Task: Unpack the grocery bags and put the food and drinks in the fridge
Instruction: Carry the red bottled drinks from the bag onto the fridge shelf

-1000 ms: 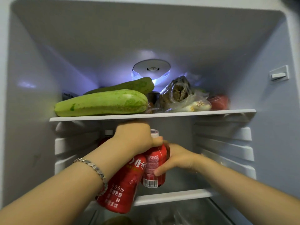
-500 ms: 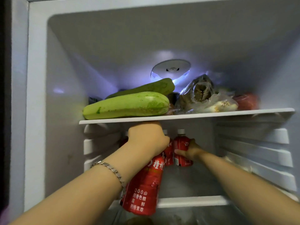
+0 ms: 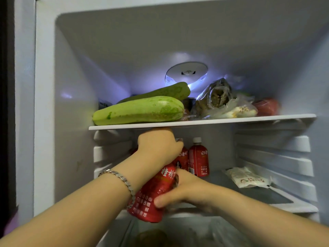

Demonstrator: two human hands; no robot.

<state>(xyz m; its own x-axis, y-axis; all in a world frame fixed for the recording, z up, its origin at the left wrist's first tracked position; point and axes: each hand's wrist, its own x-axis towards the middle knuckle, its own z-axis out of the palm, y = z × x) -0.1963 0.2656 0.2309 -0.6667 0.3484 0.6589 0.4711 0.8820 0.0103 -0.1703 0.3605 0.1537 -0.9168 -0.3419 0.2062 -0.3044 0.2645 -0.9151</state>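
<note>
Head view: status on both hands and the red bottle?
Left hand grips tilted red plastic bottle at top; right hand grips its lower body. Not yet set down. Upright red bottles stand behind; white shelf close above.

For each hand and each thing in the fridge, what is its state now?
Held bottle, tilted, in both hands.
Left hand, grips its top.
Right hand, holds its lower part.
Back bottle, upright, capped.
Front squash, lying on the upper shelf.
White packet, lying flat.
Fridge light, on.
</note>
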